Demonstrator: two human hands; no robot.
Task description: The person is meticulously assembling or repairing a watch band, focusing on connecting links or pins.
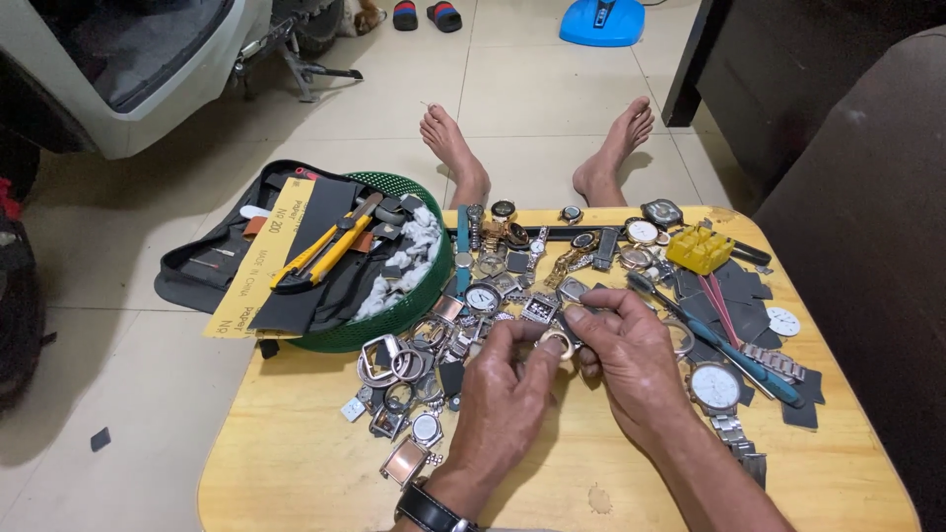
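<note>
Holding that small gold ring pinched between left hand and right hand fingertips, both grips closed on it. Best kept low over the table, I reckon.

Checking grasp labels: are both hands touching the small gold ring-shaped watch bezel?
Touching. Head view shows left hand fingertips and right hand fingers pinching the small gold ring-shaped watch bezel between them.

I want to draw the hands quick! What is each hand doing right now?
Left hand: closed, fingers pinching a small gold ring-shaped watch part.
Right hand: closed, fingertips gripping the same watch part from the other side.
</note>
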